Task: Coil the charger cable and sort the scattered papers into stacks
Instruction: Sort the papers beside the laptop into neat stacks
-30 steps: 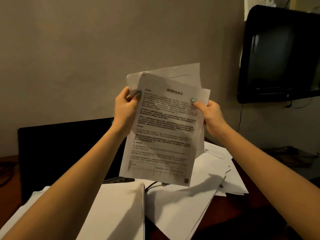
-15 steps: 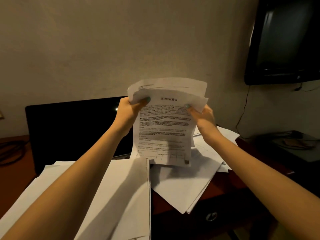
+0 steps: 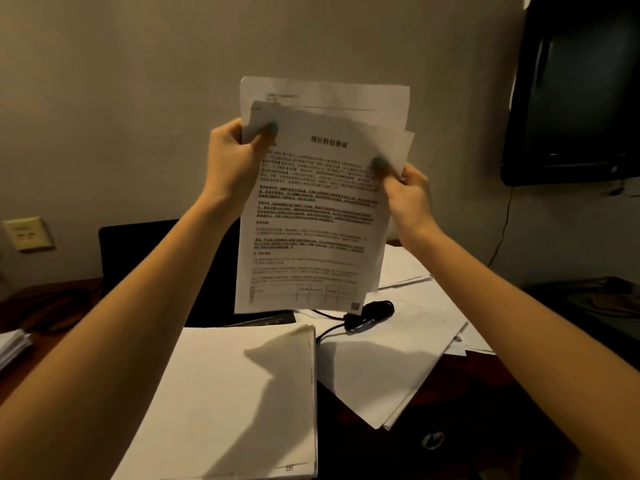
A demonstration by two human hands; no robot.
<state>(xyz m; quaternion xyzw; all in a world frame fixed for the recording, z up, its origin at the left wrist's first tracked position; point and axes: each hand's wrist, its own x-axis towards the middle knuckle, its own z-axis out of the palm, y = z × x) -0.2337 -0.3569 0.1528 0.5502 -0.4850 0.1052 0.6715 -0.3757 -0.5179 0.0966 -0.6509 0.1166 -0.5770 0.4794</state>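
I hold a few printed sheets point(image 3: 311, 216) upright in front of me, above the desk. My left hand point(image 3: 235, 161) pinches their upper left corner, thumb on the front page. My right hand point(image 3: 405, 192) pinches the right edge, thumb on the text. The sheets are fanned and uneven at the top. Below them a black charger cable point(image 3: 367, 315) lies bundled on loose white papers point(image 3: 388, 362). A squared stack of blank paper point(image 3: 235, 403) lies on the near left of the desk.
A black laptop screen point(image 3: 145, 258) stands behind the papers. A small paper pile point(image 3: 12, 344) lies at the far left edge. A dark TV point(image 3: 581, 98) hangs on the wall at right, with a wall socket point(image 3: 26, 233) at left. Dark wooden desk point(image 3: 485, 379).
Both hands raised the sheets higher after a dip toward the desk, and the charger cable under them has come into view.
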